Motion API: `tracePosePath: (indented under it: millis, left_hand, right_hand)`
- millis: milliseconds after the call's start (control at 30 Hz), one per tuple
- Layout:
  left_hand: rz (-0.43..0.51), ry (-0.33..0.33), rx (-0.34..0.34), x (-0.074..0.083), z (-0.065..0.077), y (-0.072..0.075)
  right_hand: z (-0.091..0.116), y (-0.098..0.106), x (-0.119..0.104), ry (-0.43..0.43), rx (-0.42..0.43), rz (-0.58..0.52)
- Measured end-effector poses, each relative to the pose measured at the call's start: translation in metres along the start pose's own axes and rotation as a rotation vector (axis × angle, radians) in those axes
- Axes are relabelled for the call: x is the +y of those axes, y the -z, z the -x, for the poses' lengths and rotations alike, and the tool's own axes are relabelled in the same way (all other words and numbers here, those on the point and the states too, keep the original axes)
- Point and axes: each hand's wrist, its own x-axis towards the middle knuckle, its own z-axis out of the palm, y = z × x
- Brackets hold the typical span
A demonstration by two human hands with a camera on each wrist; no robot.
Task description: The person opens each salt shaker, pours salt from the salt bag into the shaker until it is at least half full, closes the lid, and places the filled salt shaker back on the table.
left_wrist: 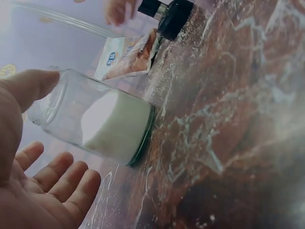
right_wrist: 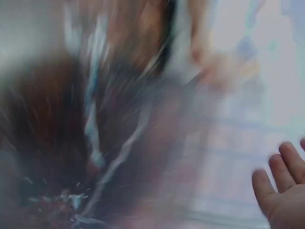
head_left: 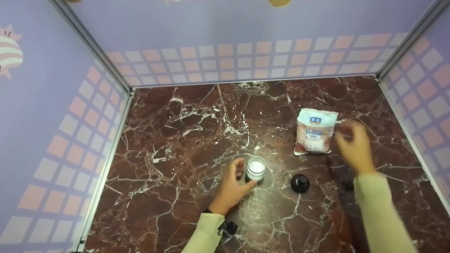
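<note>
A clear glass jar (head_left: 256, 169) stands upright on the marbled table, partly filled with white powder (left_wrist: 116, 121). My left hand (head_left: 232, 186) is spread around the jar's left side, thumb near its front and the other fingers behind, relaxed and not gripping. A printed white and brown packet (head_left: 315, 131) stands to the right of the jar. Just right of that packet is my right hand (head_left: 355, 146), blurred by motion, with nothing in it; its fingers (right_wrist: 283, 174) are loosely extended in the right wrist view. A black lid with a knob (head_left: 300, 183) sits between the jar and my right forearm.
White specks are scattered over the dark red marbled table (head_left: 147, 196), mostly behind the jar. Purple panels with a checked band (head_left: 225, 61) close off the back and both sides.
</note>
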Motion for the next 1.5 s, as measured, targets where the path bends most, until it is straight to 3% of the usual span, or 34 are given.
tracePosePath:
  millis: [167, 267, 333, 500, 733, 867, 967, 1167, 1500]
  left_hand:
    - [-0.074, 0.026, -0.05, 0.004, -0.009, -0.005]
    - [-0.129, 0.053, -0.047, 0.005, -0.014, -0.009]
    - [-0.159, 0.068, -0.036, 0.004, -0.015, -0.012]
    - [-0.135, 0.054, -0.024, -0.002, -0.016, -0.016]
    - [-0.16, 0.042, -0.027, -0.004, -0.017, -0.012]
    - [-0.111, 0.023, -0.052, -0.006, -0.019, -0.01]
    - [-0.07, 0.021, -0.084, -0.006, -0.022, -0.01]
    - [-0.07, 0.044, -0.101, -0.003, -0.024, -0.012]
    - [-0.126, 0.02, -0.079, -0.005, -0.023, -0.011]
  right_hand:
    - [0.07, -0.017, -0.04, 0.104, -0.342, 0.197]
    - [0.093, -0.03, -0.048, 0.174, -0.442, 0.311]
    - [0.1, -0.035, -0.048, 0.198, -0.441, 0.353]
    - [0.1, -0.039, -0.05, 0.274, -0.403, 0.343]
    - [0.081, -0.054, -0.094, 0.45, -0.189, 0.037]
    - [0.072, -0.077, -0.122, 0.496, -0.257, -0.014]
    - [0.069, -0.093, -0.131, 0.496, -0.332, -0.007]
    - [0.066, -0.109, -0.133, 0.479, -0.381, -0.065]
    - [0.066, -0.122, -0.123, 0.597, -0.409, -0.072]
